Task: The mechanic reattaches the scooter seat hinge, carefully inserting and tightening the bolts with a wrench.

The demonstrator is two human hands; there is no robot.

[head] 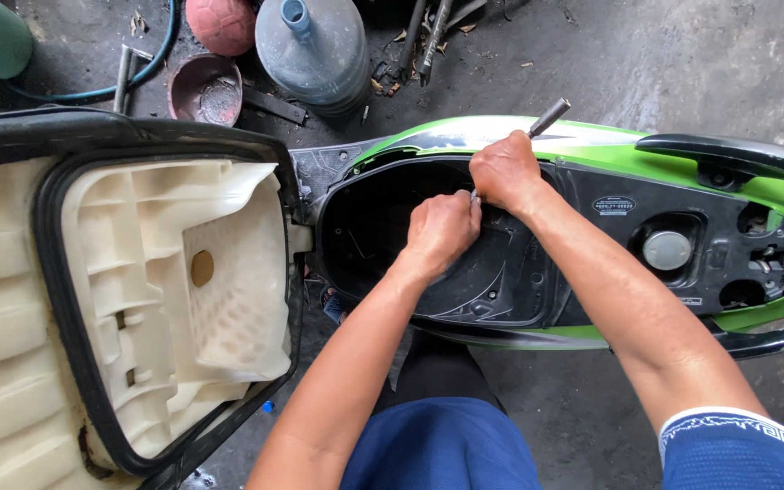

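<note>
Gripping a metal tool [546,118] at centre frame: right hand [503,171], fingers clamped round the shaft, the grey cylindrical handle end sticking out toward the upper right above the knuckles. The lower end of the tool is hidden between the two hands.

Left hand [440,231]: just below and left of the right hand, touching it, fingers curled together at the tool's lower part; whether they actually hold it cannot be told.

Both hands sit over the open black storage compartment [364,227] of a green scooter [501,127], which runs from centre to the right edge of the frame.

Seat [119,299]: tipped up at the left of the frame, its cream plastic underside ribbed and ringed by a black rubber seal.

Round metal fuel cap [667,249]: right of centre, set in the black panel behind the compartment.

Upper left, on the concrete floor [664,54]: a large translucent water jug [313,50], a reddish ball [221,23], a rusty bowl [205,88], a green hose [128,77].

Bottom centre: blue shorts [442,445] of the person.
</note>
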